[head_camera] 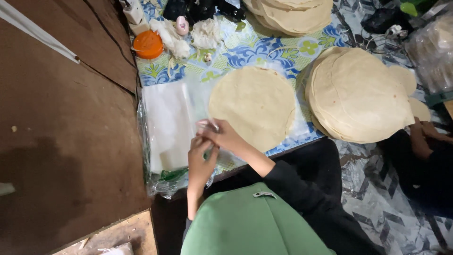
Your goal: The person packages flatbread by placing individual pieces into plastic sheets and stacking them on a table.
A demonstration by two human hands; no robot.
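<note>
A small stack of pale round flatbreads lies on the flower-patterned tablecloth, seemingly inside a clear plastic bag. My right hand, on a black-sleeved arm, pinches the bag's near-left edge. My left hand meets it from below, fingers closed on the same plastic. Just left of both hands lies a pile of clear plastic bags.
A large flatbread stack sits to the right and another at the far edge. An orange lid and white crumpled bits lie at far left. Another person's hand rests by the large stack. Brown floor spreads left.
</note>
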